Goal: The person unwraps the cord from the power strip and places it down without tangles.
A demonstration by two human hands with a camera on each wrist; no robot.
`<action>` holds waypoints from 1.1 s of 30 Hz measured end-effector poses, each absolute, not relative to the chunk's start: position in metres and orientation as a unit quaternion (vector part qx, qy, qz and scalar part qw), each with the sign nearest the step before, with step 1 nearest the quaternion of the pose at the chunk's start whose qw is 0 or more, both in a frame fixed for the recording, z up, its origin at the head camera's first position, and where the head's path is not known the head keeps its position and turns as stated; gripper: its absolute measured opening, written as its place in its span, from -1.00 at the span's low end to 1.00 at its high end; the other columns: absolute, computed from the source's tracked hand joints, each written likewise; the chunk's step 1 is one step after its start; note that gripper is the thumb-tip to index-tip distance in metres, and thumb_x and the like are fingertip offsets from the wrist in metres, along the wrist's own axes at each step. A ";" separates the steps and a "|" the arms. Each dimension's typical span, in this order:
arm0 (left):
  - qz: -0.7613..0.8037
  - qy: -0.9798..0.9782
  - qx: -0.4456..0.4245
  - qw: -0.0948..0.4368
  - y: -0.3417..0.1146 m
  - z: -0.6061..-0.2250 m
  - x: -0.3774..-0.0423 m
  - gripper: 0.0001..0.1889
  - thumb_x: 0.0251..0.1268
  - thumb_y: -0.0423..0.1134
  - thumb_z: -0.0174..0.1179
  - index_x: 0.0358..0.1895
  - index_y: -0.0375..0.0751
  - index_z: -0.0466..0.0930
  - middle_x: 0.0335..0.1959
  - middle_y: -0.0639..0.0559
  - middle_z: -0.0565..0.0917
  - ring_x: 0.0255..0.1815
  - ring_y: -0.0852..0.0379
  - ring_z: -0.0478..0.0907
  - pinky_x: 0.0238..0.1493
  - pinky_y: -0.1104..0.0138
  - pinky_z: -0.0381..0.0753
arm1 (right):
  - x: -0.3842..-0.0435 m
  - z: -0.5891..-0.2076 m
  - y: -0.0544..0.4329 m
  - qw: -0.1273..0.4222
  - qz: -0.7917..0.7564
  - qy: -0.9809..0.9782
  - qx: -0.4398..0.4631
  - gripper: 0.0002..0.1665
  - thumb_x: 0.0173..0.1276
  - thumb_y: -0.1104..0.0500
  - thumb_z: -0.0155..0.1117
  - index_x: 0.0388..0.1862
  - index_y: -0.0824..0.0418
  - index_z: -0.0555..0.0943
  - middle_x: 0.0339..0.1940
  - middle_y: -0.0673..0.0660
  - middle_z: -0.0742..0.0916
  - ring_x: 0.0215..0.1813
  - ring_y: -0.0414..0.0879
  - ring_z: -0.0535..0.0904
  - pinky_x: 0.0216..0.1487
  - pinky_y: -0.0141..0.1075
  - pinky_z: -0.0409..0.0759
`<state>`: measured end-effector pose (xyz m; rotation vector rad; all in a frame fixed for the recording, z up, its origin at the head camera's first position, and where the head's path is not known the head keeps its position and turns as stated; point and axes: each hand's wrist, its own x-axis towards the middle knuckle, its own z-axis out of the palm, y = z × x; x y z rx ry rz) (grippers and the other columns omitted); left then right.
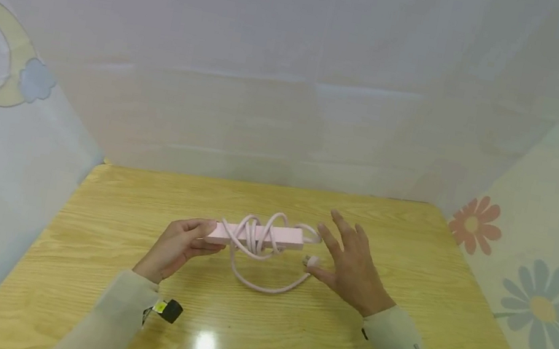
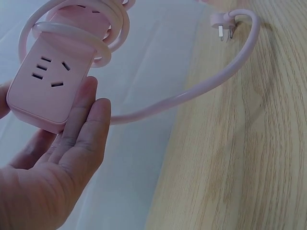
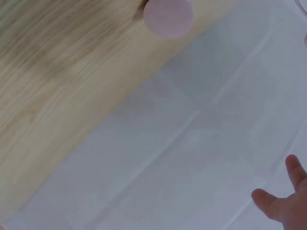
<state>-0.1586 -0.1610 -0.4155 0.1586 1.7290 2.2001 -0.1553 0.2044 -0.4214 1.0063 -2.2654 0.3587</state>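
Observation:
A pink power strip (image 1: pixel 293 239) is held up over the wooden table by my left hand (image 1: pixel 179 248), which grips its left end between thumb and fingers. Its pink cord (image 1: pixel 267 290) is wound loosely several times around the strip's middle, and one loop hangs below. Socket slots show on the strip's face (image 2: pixel 50 79) in the left wrist view. At the cord's end, the plug (image 1: pixel 314 261) with its metal prongs hangs by my right thumb. My right hand (image 1: pixel 355 273) has its fingers spread, just right of the strip and cord.
The wooden table (image 1: pixel 249 344) spreads beneath both hands. A pale fabric sheet (image 1: pixel 276 130) rises behind it, with printed side sheets at left and right showing a moon (image 1: pixel 7 33) and flowers (image 1: pixel 542 308). A small black item (image 1: pixel 171 311) is at the left wrist.

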 end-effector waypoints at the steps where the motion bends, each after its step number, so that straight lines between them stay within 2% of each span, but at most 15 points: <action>1: 0.774 0.608 0.057 0.170 -0.161 -0.416 -0.159 -0.50 0.55 -0.26 0.07 0.30 -0.65 0.32 -0.05 -0.10 0.71 -0.11 0.06 0.73 0.08 0.15 0.62 | -0.156 -0.421 0.203 0.312 0.133 -0.856 0.390 -0.07 0.36 -0.32 0.22 0.45 0.25 0.27 0.45 0.46 0.31 0.31 0.31 0.39 0.23 0.41 0.28; 5: 0.774 0.606 0.060 0.173 -0.161 -0.417 -0.159 -0.50 0.55 -0.26 0.07 0.30 -0.65 0.32 -0.04 -0.11 0.70 -0.11 0.05 0.73 0.08 0.14 0.62 | -0.156 -0.418 0.198 0.306 0.121 -0.849 0.414 0.01 0.13 -0.16 0.54 0.42 0.21 0.30 0.47 0.44 0.28 0.37 0.28 0.35 0.27 0.36 0.28; 7: 0.773 0.606 0.063 0.175 -0.161 -0.417 -0.159 -0.50 0.55 -0.26 0.07 0.31 -0.65 0.31 -0.03 -0.11 0.70 -0.11 0.05 0.73 0.09 0.14 0.61 | -0.157 -0.416 0.196 0.307 0.118 -0.846 0.421 0.05 0.00 -0.07 0.63 0.41 0.17 0.33 0.47 0.43 0.30 0.37 0.26 0.35 0.28 0.34 0.29; 9: 0.772 0.606 0.066 0.179 -0.161 -0.417 -0.159 -0.49 0.55 -0.25 0.07 0.30 -0.65 0.31 -0.04 -0.11 0.70 -0.11 0.04 0.73 0.09 0.13 0.61 | -0.158 -0.415 0.193 0.310 0.117 -0.840 0.429 0.07 -0.08 0.00 0.68 0.40 0.14 0.34 0.45 0.42 0.33 0.36 0.25 0.38 0.27 0.34 0.31; 13: 0.769 0.607 0.071 0.185 -0.161 -0.419 -0.159 -0.50 0.55 -0.25 0.07 0.29 -0.66 0.33 -0.07 -0.11 0.71 -0.11 0.04 0.73 0.09 0.13 0.61 | -0.160 -0.416 0.189 0.319 0.121 -0.824 0.452 0.03 -0.10 0.10 0.69 0.37 0.08 0.37 0.41 0.39 0.42 0.32 0.20 0.44 0.26 0.29 0.37; 15: 0.768 0.608 0.074 0.187 -0.161 -0.419 -0.159 -0.51 0.55 -0.25 0.06 0.28 -0.67 0.34 -0.07 -0.12 0.72 -0.11 0.05 0.73 0.08 0.13 0.62 | -0.160 -0.416 0.188 0.326 0.126 -0.814 0.464 -0.05 -0.05 0.12 0.65 0.34 0.08 0.41 0.39 0.36 0.45 0.29 0.18 0.47 0.25 0.26 0.40; 16: 0.768 0.608 0.075 0.187 -0.161 -0.419 -0.158 -0.51 0.56 -0.26 0.06 0.27 -0.67 0.34 -0.07 -0.12 0.72 -0.11 0.05 0.73 0.08 0.13 0.62 | -0.161 -0.417 0.187 0.330 0.129 -0.808 0.470 -0.16 0.07 0.11 0.60 0.33 0.09 0.43 0.38 0.35 0.47 0.28 0.16 0.49 0.23 0.23 0.43; 19: 0.767 0.609 0.078 0.190 -0.161 -0.419 -0.157 -0.51 0.56 -0.27 0.04 0.27 -0.70 0.32 -0.07 -0.13 0.71 -0.10 0.06 0.72 0.08 0.15 0.62 | -0.163 -0.420 0.186 0.344 0.140 -0.791 0.487 -0.49 0.40 0.05 0.36 0.29 0.08 0.50 0.34 0.32 0.53 0.18 0.12 0.56 0.16 0.12 0.52; 21: 0.765 0.610 0.077 0.191 -0.161 -0.418 -0.157 -0.50 0.56 -0.27 0.04 0.27 -0.71 0.31 -0.07 -0.13 0.70 -0.11 0.07 0.72 0.07 0.15 0.63 | -0.164 -0.421 0.185 0.346 0.149 -0.782 0.497 -0.61 0.55 0.01 0.15 0.27 0.08 0.53 0.31 0.32 0.55 0.13 0.12 0.58 0.11 0.06 0.56; 22: 0.764 0.611 0.077 0.191 -0.161 -0.418 -0.157 -0.50 0.56 -0.27 0.04 0.28 -0.72 0.30 -0.07 -0.13 0.70 -0.10 0.07 0.72 0.07 0.15 0.62 | -0.165 -0.422 0.185 0.344 0.152 -0.780 0.500 -0.62 0.58 0.00 0.06 0.26 0.07 0.54 0.30 0.33 0.56 0.11 0.12 0.59 0.09 0.03 0.58; 28: 0.757 0.618 0.082 0.196 -0.162 -0.419 -0.157 -0.47 0.57 -0.23 0.04 0.30 -0.71 0.28 -0.07 -0.15 0.70 -0.10 0.05 0.72 0.08 0.15 0.62 | -0.162 -0.421 0.185 0.297 0.175 -0.789 0.508 -0.63 0.60 0.04 -0.01 0.30 0.05 0.47 0.21 0.35 0.58 0.09 0.17 0.61 -0.06 -0.13 0.68; 33: 0.750 0.623 0.092 0.202 -0.163 -0.420 -0.156 -0.48 0.58 -0.23 0.03 0.30 -0.69 0.29 -0.08 -0.10 0.71 -0.10 0.05 0.72 0.06 0.15 0.63 | -0.158 -0.420 0.184 0.258 0.203 -0.794 0.512 -0.62 0.59 0.05 -0.06 0.31 0.02 0.41 0.17 0.36 0.56 0.09 0.21 0.60 -0.07 -0.12 0.69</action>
